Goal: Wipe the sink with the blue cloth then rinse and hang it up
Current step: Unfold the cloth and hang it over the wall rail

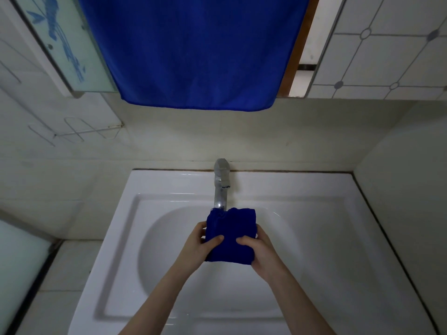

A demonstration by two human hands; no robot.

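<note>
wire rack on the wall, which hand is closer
Left. The left hand grips the blue cloth on the side toward the wire rack; the right hand grips its far side.

I cannot see the spout end of the tap (220, 187), covered by the blue cloth (232, 232), nor most fingers of the left hand (200, 247) and right hand (262, 255) behind it. The hanging towel (193, 56) runs off the top edge.

Single head-worn wide-angle view, forward and down, close above the sink (314, 187), back wall (242, 134) ahead.
</note>
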